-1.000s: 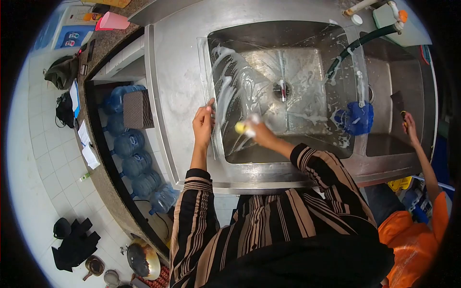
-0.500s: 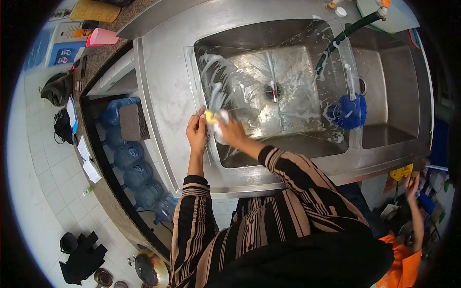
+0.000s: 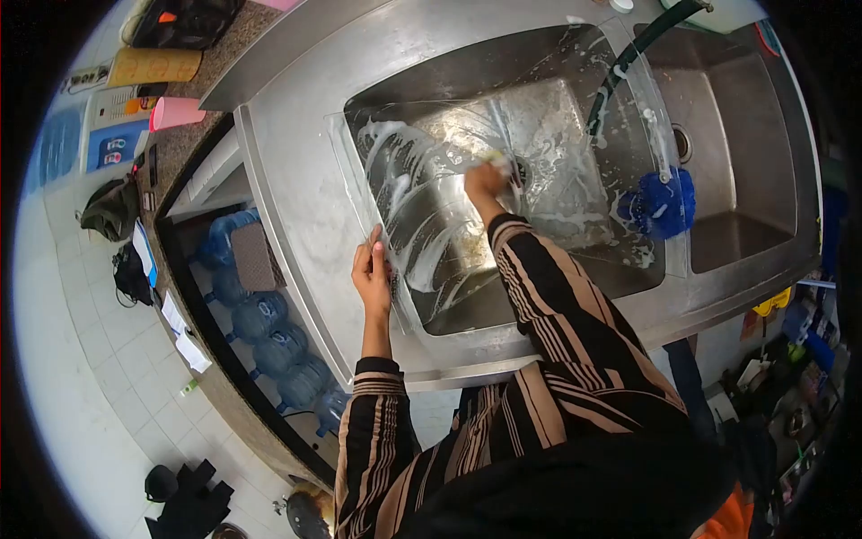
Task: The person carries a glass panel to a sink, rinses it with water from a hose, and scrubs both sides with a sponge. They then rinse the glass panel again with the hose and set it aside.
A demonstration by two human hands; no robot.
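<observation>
A clear, soapy panel point(image 3: 422, 225) lies across the large steel sink basin, streaked with white foam. Near its left edge, my left hand point(image 3: 371, 269) holds the panel's rim between thumb and fingers. Over the middle of the panel, close to the drain, my right hand point(image 3: 486, 182) is closed round a small yellow and white sponge point(image 3: 495, 160), partly hidden and blurred. A blue scrubbing cloth or brush point(image 3: 666, 205) rests at the panel's right end. Across the panel's upper right runs a dark green hose point(image 3: 620, 72).
A second, smaller basin point(image 3: 741, 153) lies to the right. A pink cup point(image 3: 177, 112) stands on the granite counter point(image 3: 229, 418) at the left. Large blue water bottles point(image 3: 260, 317) fill the shelf below. Part of another person in orange point(image 3: 729, 516) shows at the lower right.
My right hand has moved from the panel's left edge rightward and up to its middle with the sponge. My left hand stays at the left edge. The head view has shifted.
</observation>
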